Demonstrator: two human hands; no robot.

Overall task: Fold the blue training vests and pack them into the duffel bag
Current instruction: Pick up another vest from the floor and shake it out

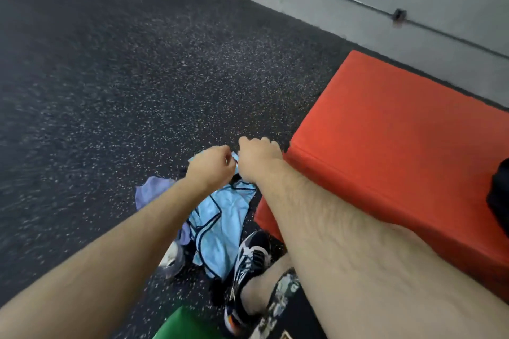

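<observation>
Arms outstretched, we hold left hand (212,162) and right hand (257,158) close together, fingers curled, both pinching the top of the vest (220,217), which hangs toward 6 o'clock, mat (399,146) at 3 o'clock.

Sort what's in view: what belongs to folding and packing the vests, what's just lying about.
For the job: light blue vest, held by left hand and right hand; black thing at right edge, possibly the bag.
Lying about: red pad; purple cloth; green object at bottom.
</observation>
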